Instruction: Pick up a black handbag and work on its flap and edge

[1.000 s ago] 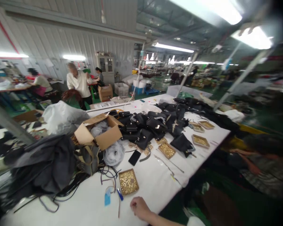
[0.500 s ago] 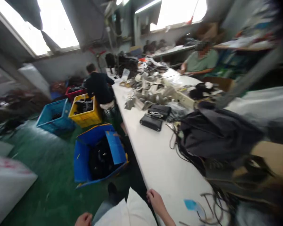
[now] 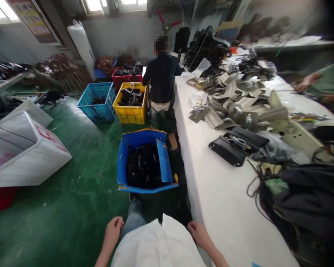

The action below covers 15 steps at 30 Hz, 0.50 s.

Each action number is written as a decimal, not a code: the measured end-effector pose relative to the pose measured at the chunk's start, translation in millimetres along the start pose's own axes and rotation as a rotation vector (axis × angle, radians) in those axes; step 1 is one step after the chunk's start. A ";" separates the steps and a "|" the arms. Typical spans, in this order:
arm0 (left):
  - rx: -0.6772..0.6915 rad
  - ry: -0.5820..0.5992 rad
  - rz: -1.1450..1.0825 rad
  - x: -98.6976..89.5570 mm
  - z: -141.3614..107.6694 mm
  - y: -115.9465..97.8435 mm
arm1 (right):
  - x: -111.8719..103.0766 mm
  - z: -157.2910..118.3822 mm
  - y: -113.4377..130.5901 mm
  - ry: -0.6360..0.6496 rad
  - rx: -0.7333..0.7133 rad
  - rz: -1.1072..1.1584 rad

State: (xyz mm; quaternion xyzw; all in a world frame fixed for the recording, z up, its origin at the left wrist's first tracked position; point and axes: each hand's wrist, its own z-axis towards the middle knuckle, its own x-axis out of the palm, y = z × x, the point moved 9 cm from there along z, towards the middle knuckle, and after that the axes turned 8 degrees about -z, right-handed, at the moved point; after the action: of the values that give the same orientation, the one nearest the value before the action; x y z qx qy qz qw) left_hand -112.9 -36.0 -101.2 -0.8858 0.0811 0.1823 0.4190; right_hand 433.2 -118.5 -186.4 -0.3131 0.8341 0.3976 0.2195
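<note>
Our left hand [image 3: 114, 226] hangs beside our leg, over the green floor [image 3: 80, 218], its fingers loosely curled with nothing seen in them. Our right hand [image 3: 197, 233] is at the near edge of the table [image 3: 225, 207], also loosely curled; we cannot tell whether it touches the white top, and we see nothing in its grip.

In front of us on the floor stands an open blue box [image 3: 164, 163] with black items [image 3: 144, 167] inside, its right flap folded inward. Beyond it we see a yellow crate [image 3: 130, 113] and a light blue crate [image 3: 96, 109] side by side, both holding dark things, and a red crate [image 3: 128, 81] behind them. A person in a dark top [image 3: 160, 79] sits next to the yellow crate, at the far end of the table.

Along the table on our right lie two black cases [image 3: 229, 150] with a pale cord on them, close to a heap of grey-beige pieces [image 3: 233, 100]. Nearer us is dark cloth [image 3: 308, 193] with black cords beside it. Across the table, we see a co-worker's hand [image 3: 303, 85] at the right.
</note>
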 end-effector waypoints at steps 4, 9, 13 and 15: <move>0.108 0.104 0.043 -21.8 112.1 -54.4 | 12.9 38.1 91.3 -0.009 0.029 0.001; 0.222 0.323 0.094 -14.5 231.2 -121.9 | 21.3 110.7 233.1 -0.019 -0.046 -0.014; 0.222 0.452 0.117 12.3 293.4 -145.5 | 44.7 202.8 313.1 0.012 -0.095 -0.035; 0.181 0.478 0.116 29.7 316.1 -144.5 | 68.0 259.8 333.6 0.041 -0.099 -0.045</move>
State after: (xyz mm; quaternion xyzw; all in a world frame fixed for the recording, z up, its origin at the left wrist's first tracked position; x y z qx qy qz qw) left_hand -123.3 300.2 -193.9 -0.8566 0.2444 -0.0163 0.4542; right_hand 183.0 228.7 -205.4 -0.3504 0.8105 0.4268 0.1955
